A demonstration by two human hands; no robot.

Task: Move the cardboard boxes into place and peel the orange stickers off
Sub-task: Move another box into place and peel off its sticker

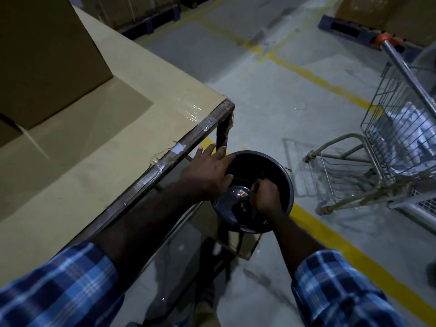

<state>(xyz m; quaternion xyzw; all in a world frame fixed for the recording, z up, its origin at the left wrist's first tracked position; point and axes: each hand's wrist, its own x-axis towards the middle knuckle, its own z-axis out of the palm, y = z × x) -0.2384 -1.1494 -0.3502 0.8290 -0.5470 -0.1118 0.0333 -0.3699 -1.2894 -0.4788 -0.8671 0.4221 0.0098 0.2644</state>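
A large cardboard box [47, 55] stands on the table [99, 147] at the upper left, with the corner of a second box [8, 134] at the left edge. Beside the table's corner a black round bin [280, 171] sits on the floor. My left hand [210, 171] reaches over the bin's near rim with its fingers spread and straight. My right hand [265, 197] is down inside the bin, fingers curled and pinched at a small orange sticker [241, 192] that shows against a dark round surface in the bin. A further scrap lies just below it.
The table top is covered in taped cardboard sheet. A wire shopping trolley [396, 128] with pale wrapped goods stands to the right. Yellow lines [330, 241] cross the grey floor. Pallets with more boxes [377, 10] line the back.
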